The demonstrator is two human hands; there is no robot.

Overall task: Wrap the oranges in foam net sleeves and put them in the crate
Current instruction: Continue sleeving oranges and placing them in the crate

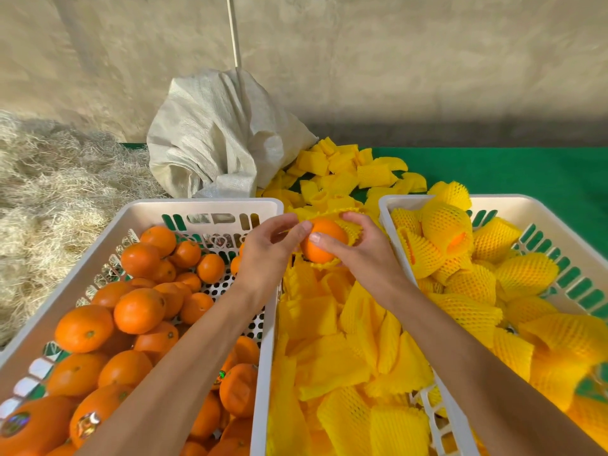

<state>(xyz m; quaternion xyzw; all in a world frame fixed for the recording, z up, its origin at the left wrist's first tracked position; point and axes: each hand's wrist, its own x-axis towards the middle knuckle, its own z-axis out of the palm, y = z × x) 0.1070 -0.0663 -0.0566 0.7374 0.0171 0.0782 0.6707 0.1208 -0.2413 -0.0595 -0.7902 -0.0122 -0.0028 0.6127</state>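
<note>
Orange [324,240]: one, half-sleeved, bare side facing near.
Grip: left hand [266,255] and right hand [358,250] pinch its foam net sleeve [353,233].
Crates: two.

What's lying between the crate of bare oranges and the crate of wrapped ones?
In the head view, a pile of loose yellow foam sleeves fills the gap between the left crate and the right crate.

Two white crates: the left crate [204,205] heaped with bare oranges [139,311], too many to count. The right crate [427,200] full of sleeved oranges [526,274]. One white sack [210,136]; two hands.
</note>
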